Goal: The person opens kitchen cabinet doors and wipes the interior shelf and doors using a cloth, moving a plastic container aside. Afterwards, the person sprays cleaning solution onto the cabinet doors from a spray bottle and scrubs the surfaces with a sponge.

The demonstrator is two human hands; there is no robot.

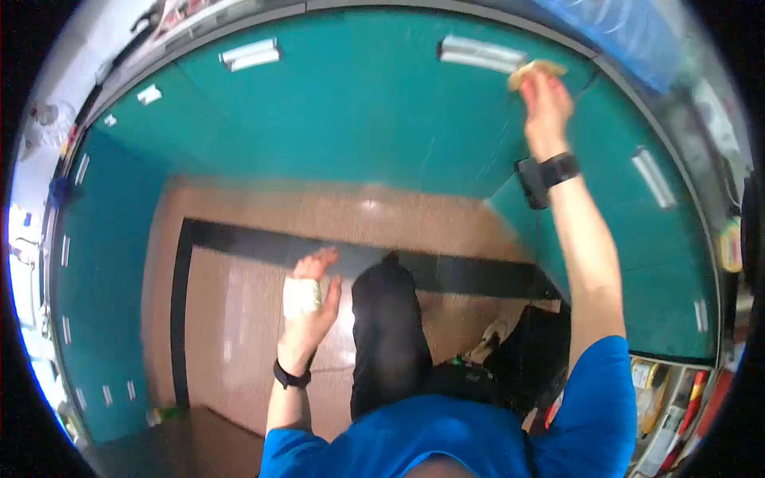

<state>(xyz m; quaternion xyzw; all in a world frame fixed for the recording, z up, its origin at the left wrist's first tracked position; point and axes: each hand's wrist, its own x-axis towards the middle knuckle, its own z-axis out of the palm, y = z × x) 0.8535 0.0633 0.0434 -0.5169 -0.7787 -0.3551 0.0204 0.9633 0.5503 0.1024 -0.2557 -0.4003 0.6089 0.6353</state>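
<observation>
My right hand (547, 107) stretches far forward and grips a crumpled yellowish cloth (522, 76). The cloth lies at the right end of a silver handle (482, 54) on a green cabinet front (343, 103); whether it touches the handle I cannot tell. Lower and to the left, my left hand (312, 299) hangs in the air above the floor, thumb apart from the fingers, holding nothing. A white wrap (302, 296) goes around that hand. Dark bands (559, 169) sit on both wrists, and a small black box-like thing shows beside the right one.
Green cabinets with silver handles curve around the front and both sides. Blue plastic sheeting (617, 36) lies on top at the back right. An open drawer (669, 406) with several tools stands at the lower right. A black stripe (239, 239) crosses the brown floor (231, 334).
</observation>
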